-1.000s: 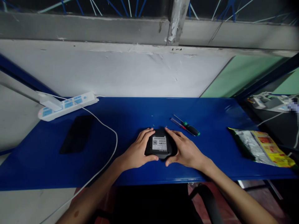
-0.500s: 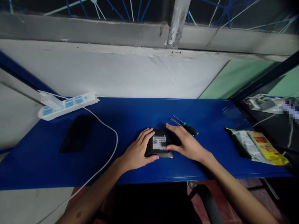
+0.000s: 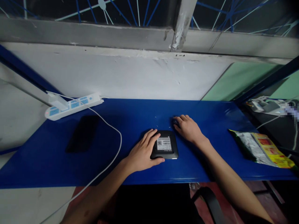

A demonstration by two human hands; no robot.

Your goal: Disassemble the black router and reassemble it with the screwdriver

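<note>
A flat, squarish black device (image 3: pixel 174 144) lies on the blue table with a white printed label (image 3: pixel 163 143) facing up. My left hand (image 3: pixel 144 149) holds its left side, the fingers over the far left corner and the thumb along the near edge. To the right and a little farther back, my right hand (image 3: pixel 188 127) curls down over the spot of the green-and-black screwdriver. A dark bit of the screwdriver (image 3: pixel 175 122) shows between thumb and fingers; the rest is hidden under the hand.
Tiny pale bits (image 3: pixel 156 117) lie behind the device. At the left are a white power strip (image 3: pixel 74 105), a dark flat object (image 3: pixel 83 133) and a white cable (image 3: pixel 120 140) crossing the table. A yellow-and-silver packet (image 3: pixel 263 147) lies right.
My right hand has left the device's right side and moved back and right onto the screwdriver, covering it. My left hand stays on the device. The view has shifted slightly.
</note>
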